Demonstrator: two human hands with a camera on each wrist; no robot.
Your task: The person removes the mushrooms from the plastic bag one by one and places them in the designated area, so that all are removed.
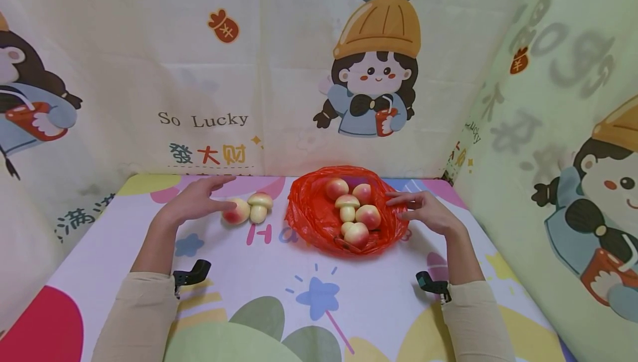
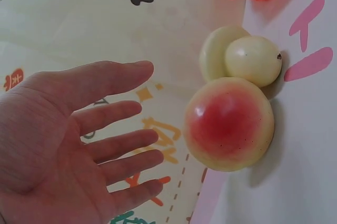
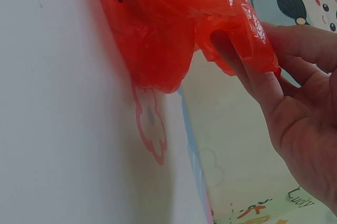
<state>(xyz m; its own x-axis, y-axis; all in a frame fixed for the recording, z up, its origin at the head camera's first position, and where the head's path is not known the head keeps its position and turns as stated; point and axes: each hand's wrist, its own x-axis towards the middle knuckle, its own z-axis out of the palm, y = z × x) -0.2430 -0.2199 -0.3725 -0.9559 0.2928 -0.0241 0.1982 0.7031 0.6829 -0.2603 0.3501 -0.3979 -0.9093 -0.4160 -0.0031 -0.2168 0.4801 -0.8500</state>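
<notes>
My left hand (image 1: 191, 201) hovers beside a pink-and-cream toy peach (image 1: 236, 212), fingers stretched out. In the left wrist view a gap shows between the fingertips and the peach (image 2: 229, 124). Touching that peach is a toy mushroom (image 1: 259, 208) with a pinkish cap. To the right, a red plastic bag (image 1: 304, 207) lies with its mouth spread wide. Inside it are several toy peaches (image 1: 336, 189) and a toy mushroom (image 1: 347, 208). My right hand (image 1: 426, 211) holds the bag's right rim, thumb and fingers on either side of the film (image 3: 231, 29).
A patterned cloth (image 1: 239, 273) with printed letters and shapes covers the table. Behind it hangs a printed curtain (image 1: 294, 102), with another along the right side (image 1: 538, 146). Each wrist wears a small black camera (image 1: 191, 276).
</notes>
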